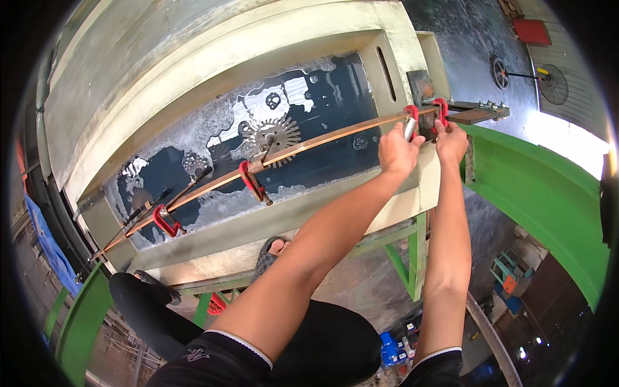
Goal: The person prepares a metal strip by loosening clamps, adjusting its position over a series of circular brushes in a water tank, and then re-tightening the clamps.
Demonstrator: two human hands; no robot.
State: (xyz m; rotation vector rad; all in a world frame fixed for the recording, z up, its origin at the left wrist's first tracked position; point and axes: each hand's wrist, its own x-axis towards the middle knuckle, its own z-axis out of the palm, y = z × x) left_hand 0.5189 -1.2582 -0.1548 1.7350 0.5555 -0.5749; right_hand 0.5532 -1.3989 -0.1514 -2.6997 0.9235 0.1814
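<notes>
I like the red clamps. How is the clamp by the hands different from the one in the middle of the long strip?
The clamp by the hands sits at the strip's right end, while the middle clamp sits halfway along.
The right hand touches the end clamp; no hand is on the middle clamp.
The middle clamp's whole screw rod shows, slanting down; the end clamp is partly hidden.
Both are red and clasp the same long brown strip.
</notes>
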